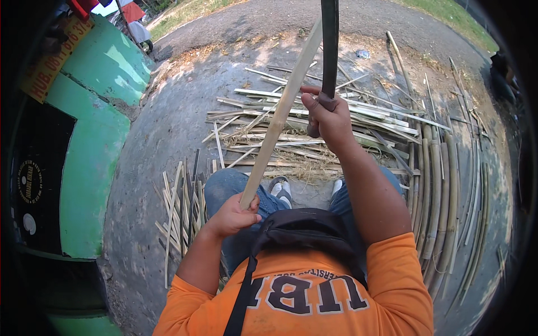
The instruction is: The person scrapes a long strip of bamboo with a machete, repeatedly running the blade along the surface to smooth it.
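My left hand (235, 215) is closed round the lower end of a long, pale split bamboo strip (274, 126), which slants up and away to the right. In my right hand (332, 120) is the dark handle of a machete (329, 47), its blade pointing up and away from me. The blade stands beside the strip's far end; whether the two touch I cannot tell. Beyond my knees lies a heap of split bamboo strips (263, 134) on the ground. Another bundle of thin strips (178, 207) rests by my left knee.
Several whole bamboo poles (434, 196) lie lengthwise on the right. A green wall (92, 151) with a dark panel stands on the left. Across the far side runs a rough road (246, 28). A black waist bag (305, 227) sits at my lap, between my arms.
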A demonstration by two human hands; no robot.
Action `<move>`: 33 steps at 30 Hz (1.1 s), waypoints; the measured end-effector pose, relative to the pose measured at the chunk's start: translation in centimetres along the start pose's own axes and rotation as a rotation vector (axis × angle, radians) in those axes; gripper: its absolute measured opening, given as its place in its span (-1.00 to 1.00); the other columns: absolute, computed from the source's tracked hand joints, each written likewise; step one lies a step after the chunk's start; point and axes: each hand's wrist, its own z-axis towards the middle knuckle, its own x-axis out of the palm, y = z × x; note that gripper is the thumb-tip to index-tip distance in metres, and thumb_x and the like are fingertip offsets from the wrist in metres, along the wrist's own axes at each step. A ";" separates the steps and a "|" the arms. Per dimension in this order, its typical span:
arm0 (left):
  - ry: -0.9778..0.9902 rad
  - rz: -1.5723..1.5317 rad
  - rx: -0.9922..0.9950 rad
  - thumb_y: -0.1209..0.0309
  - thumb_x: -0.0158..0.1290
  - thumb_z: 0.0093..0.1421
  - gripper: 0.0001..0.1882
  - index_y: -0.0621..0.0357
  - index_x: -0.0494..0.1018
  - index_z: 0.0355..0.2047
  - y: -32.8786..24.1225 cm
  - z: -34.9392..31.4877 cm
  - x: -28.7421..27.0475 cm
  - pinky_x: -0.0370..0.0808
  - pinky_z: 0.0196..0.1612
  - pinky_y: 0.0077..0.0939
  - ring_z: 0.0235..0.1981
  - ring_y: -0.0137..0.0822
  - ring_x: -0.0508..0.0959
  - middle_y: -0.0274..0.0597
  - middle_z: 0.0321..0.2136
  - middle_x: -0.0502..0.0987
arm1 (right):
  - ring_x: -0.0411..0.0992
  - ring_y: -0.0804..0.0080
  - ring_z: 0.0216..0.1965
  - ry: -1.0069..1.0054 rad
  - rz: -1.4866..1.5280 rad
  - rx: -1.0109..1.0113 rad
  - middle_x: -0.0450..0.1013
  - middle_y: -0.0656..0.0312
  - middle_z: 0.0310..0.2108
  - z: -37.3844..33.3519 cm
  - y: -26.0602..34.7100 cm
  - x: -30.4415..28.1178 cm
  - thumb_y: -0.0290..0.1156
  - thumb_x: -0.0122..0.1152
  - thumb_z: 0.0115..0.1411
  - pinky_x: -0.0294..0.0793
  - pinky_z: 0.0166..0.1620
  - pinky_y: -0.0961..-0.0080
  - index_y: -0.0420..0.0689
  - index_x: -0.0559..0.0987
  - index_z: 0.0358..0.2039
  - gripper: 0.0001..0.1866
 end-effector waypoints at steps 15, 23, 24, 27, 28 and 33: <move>0.130 -0.127 -0.141 0.59 0.29 0.18 -0.67 0.06 0.36 -0.19 -1.5 0.7 0.5 0.25 -0.55 -0.62 -0.58 -0.58 0.33 -0.43 -0.48 0.37 | 0.32 0.71 -0.61 -0.036 0.142 -0.013 0.40 0.42 -0.61 0.2 -0.2 -0.1 -0.26 0.48 0.24 0.26 -0.53 0.63 -0.30 0.62 -0.11 -0.61; -0.528 1.127 0.531 0.30 0.36 0.17 -0.39 0.26 0.36 0.13 -2.3 0.9 2.3 0.53 -0.41 -0.34 -0.49 -0.31 0.59 -0.14 -0.31 0.59 | 0.33 0.72 -0.59 -0.143 0.126 -0.020 0.42 0.42 -0.58 0.0 -1.0 1.0 -0.32 0.47 0.25 0.29 -0.52 0.62 -0.31 0.60 -0.14 -0.66; -0.531 1.127 0.531 0.30 0.36 0.17 -0.39 0.26 0.36 0.13 -2.2 1.0 2.7 0.53 -0.41 -0.34 -0.49 -0.31 0.59 -0.14 -0.31 0.59 | 0.34 0.73 -0.58 -0.172 0.107 -0.028 0.42 0.42 -0.58 0.0 -1.1 1.2 -0.33 0.47 0.25 0.29 -0.53 0.63 -0.30 0.60 -0.15 -0.68; -0.739 1.204 0.426 0.24 0.35 0.18 -0.41 0.28 0.39 0.10 -2.8 1.3 4.4 0.55 -0.36 -0.27 -0.50 -0.22 0.59 -0.07 -0.36 0.61 | 0.34 0.71 -0.56 -0.214 0.053 -0.038 0.44 0.40 -0.55 -0.3 -1.9 1.6 -0.31 0.48 0.24 0.30 -0.49 0.64 -0.28 0.61 -0.18 -0.69; -0.782 1.213 0.412 0.22 0.32 0.21 -0.48 0.27 0.43 0.04 -2.7 1.7 4.2 0.52 -0.38 -0.29 -0.53 -0.23 0.56 -0.07 -0.40 0.60 | 0.34 0.71 -0.56 -0.212 0.052 -0.039 0.44 0.40 -0.55 -0.3 -2.0 1.7 -0.31 0.48 0.24 0.30 -0.49 0.64 -0.28 0.61 -0.18 -0.69; -0.729 1.012 0.232 0.18 0.21 0.34 -0.66 0.26 0.50 -0.21 -1.6 0.6 1.7 0.49 -0.38 -0.18 -0.50 0.02 0.61 0.06 -0.51 0.58 | 0.35 0.64 -0.48 -0.117 -0.117 -0.015 0.48 0.39 -0.51 -0.1 -3.6 1.7 -0.17 0.49 0.23 0.36 -0.39 0.52 -0.25 0.61 -0.34 -0.63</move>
